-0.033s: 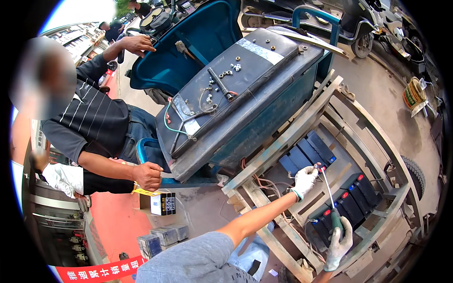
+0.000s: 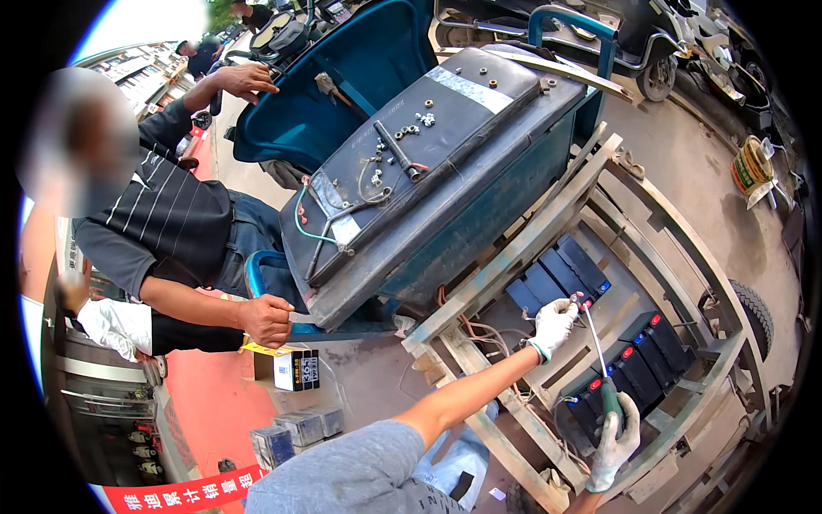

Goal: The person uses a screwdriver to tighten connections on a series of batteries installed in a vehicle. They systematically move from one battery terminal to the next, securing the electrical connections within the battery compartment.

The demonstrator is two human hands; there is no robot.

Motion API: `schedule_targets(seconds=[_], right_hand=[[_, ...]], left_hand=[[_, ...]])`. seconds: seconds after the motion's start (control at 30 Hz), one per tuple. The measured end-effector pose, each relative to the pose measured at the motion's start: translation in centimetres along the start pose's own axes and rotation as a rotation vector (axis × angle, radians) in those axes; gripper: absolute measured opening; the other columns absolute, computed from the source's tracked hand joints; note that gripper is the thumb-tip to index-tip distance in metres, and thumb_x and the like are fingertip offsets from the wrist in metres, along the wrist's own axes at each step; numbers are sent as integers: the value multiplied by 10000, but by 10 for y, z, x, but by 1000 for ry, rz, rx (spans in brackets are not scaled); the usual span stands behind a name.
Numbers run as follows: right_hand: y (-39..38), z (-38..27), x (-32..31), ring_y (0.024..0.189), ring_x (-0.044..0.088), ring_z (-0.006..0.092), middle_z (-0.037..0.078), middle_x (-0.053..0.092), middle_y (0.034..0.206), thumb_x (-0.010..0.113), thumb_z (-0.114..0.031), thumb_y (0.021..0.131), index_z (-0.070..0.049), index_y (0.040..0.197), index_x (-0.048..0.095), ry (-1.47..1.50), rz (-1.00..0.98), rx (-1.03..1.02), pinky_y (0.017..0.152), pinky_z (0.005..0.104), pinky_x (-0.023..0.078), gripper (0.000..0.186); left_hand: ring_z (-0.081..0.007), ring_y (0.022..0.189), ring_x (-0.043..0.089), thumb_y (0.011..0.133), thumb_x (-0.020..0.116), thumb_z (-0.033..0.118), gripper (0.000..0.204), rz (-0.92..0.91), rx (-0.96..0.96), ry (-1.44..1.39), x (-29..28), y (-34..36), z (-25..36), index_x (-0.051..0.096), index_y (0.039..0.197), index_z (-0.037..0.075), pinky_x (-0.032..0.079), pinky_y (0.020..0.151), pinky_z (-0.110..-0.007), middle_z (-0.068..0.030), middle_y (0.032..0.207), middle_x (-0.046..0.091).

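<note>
Both of my hands wear pale work gloves. With its fingers pinched, my left hand [image 2: 555,327] is at the terminal end of the far group of batteries [image 2: 561,278]. What it pinches is too small to make out. A long screwdriver [image 2: 610,398] with a green handle is gripped in my right hand [image 2: 615,441]. Its shaft points away from me, and the tip meets or nearly meets a red terminal beside my left fingertips. A nearer group of black batteries [image 2: 634,373] with red and blue terminals lies by the screwdriver, partly behind its handle.
A worn metal frame [image 2: 676,236] surrounds the batteries, with loose wires [image 2: 492,334] along its left side. Behind stands a dark seat box [image 2: 445,171] with nuts and a socket tool [image 2: 400,152] on top. A co-worker [image 2: 163,206] stands at left, one fist near the box.
</note>
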State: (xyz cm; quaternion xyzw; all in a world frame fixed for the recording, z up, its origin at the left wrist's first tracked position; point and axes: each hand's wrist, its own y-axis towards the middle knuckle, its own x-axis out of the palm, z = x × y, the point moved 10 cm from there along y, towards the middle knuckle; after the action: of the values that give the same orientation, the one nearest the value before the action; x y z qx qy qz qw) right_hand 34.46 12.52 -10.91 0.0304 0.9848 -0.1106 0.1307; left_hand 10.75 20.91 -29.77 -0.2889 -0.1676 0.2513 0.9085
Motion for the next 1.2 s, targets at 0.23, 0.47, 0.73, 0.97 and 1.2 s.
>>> schedule_targets(seconds=[0.23,0.47,0.73,0.97,1.2], right_hand=[[5,8,0,596,548,82,92,626,940,590,-246,872,10,1124,578,96,139,-10,486,187,425,359],[4,42,-12,614,587,103,145,615,1036,589,-157,862,44,1099,573,173,168,86,482,180,454,311],[10,46,-4,620,588,97,136,621,1032,582,-152,871,38,1108,570,239,166,112,486,176,455,304],[16,48,-5,646,594,97,114,637,993,594,-158,862,34,1081,591,100,156,128,540,202,477,292],[32,18,3,809,641,203,136,632,1030,655,-43,753,23,1066,607,-311,12,-264,720,296,519,324]], left_hand=[[-3,548,453,874,630,178,156,-6,274,238,4,16,28,665,878,25,355,481,-173,57,674,585],[0,548,419,873,640,197,198,-22,305,336,16,8,19,655,892,0,325,468,-172,53,668,559],[-37,552,451,869,643,232,249,-52,314,372,14,9,1,646,845,-16,379,497,-216,22,643,568],[-1,506,397,884,635,230,222,-55,279,345,15,18,-14,655,856,11,307,434,-180,61,608,524],[-13,487,414,883,631,219,222,-72,242,361,21,31,-44,664,860,0,326,432,-191,50,599,535]])
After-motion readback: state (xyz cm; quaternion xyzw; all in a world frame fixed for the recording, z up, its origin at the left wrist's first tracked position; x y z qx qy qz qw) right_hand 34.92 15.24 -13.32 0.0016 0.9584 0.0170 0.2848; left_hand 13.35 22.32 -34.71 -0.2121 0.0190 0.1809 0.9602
